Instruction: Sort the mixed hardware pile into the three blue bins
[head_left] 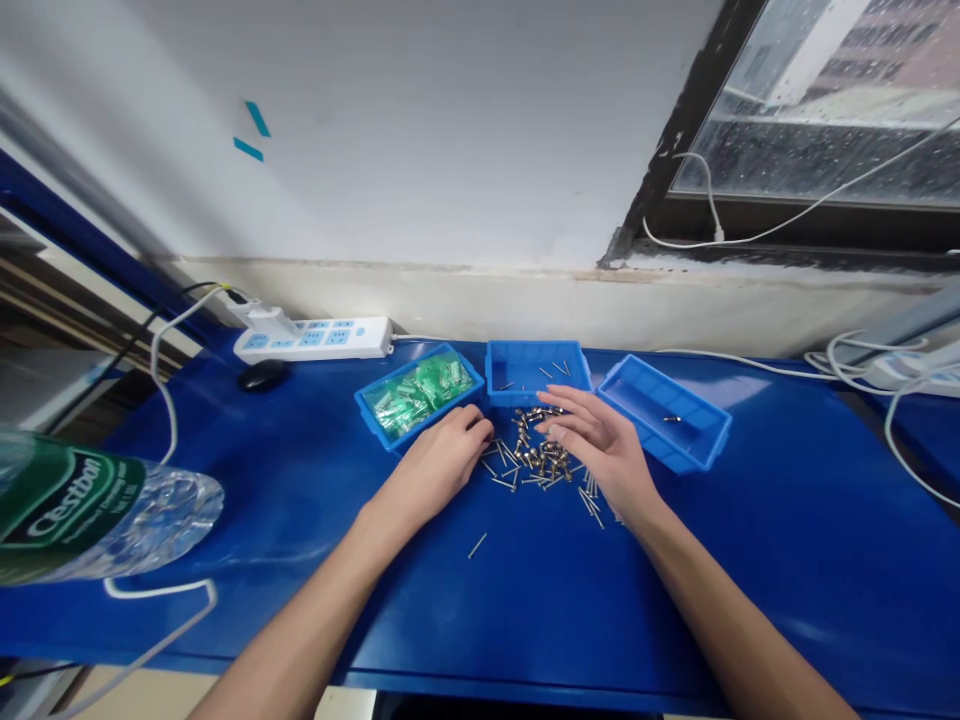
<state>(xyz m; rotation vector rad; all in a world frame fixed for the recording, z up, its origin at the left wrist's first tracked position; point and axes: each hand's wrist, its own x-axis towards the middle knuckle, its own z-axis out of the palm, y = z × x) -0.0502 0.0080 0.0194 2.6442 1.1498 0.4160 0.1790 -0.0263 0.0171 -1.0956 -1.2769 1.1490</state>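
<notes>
A mixed pile of long silver screws point(590, 507) and shorter, thicker brass-and-dark fasteners point(551, 460) lies on the blue table. My left hand point(448, 452) rests at the pile's left edge with its fingers curled down and together; whatever its fingertips hold is hidden. Over the pile's right side is my right hand point(604, 440), fingers stretched out and thumb apart, with nothing visible in them. Behind the pile stands a middle blue bin point(536, 352) with a few screws inside. A right blue bin point(701, 436) contains one brass-and-dark fastener point(672, 419).
A left blue bin point(369, 412) contains green-and-clear packets point(420, 390). One loose screw point(477, 545) lies nearer me. At left are a water bottle point(97, 505), a black mouse point(263, 375) and a power strip point(322, 338). White cables point(750, 366) run along the wall.
</notes>
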